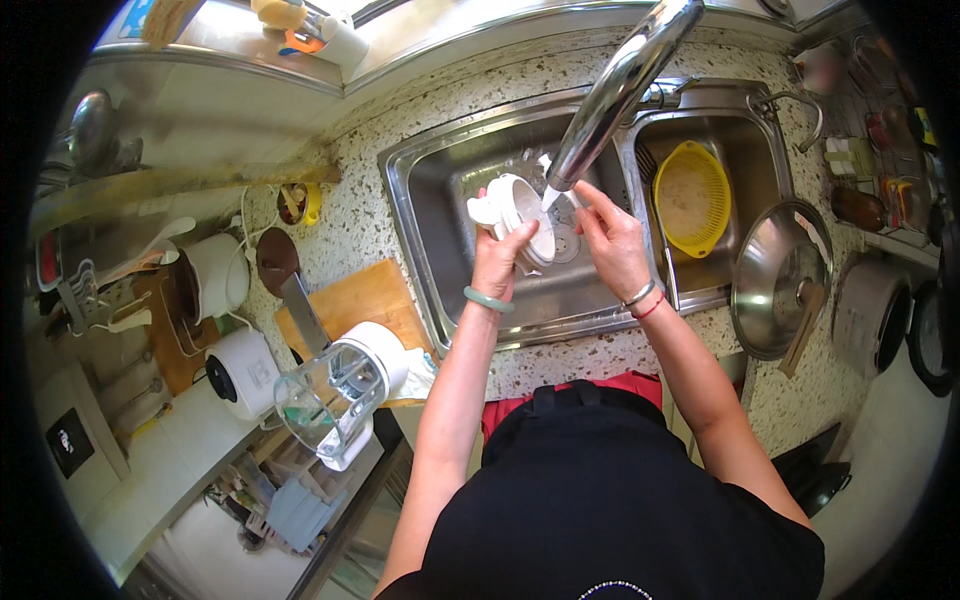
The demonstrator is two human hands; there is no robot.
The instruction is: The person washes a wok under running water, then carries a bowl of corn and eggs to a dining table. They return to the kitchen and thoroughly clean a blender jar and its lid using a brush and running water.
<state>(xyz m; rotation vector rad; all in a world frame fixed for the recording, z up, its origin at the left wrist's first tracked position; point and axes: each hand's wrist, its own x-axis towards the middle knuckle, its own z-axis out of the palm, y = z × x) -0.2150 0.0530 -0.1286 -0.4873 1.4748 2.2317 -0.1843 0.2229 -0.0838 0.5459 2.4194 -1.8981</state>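
My left hand (pixel 494 262) is closed around a white, rounded plastic piece with a hollow bowl-like side and a projecting tab (pixel 527 220). I hold it tilted over the left sink basin (pixel 440 200), right under the tip of the chrome faucet (pixel 610 100). Water seems to run from the faucet onto it. Just to the right of the stream is my right hand (pixel 615 245), with its fingers apart and the fingertips close to the water. Whether those fingertips touch the white piece I cannot tell. Below both hands shows the basin's drain (pixel 566 245).
A yellow colander (pixel 692 200) sits in the right basin. Beside it a large metal lid (pixel 780 280) rests on the counter. To my left are a wooden cutting board (pixel 365 290), a knife (pixel 303 310) and a clear jug (pixel 322 400) with a white base.
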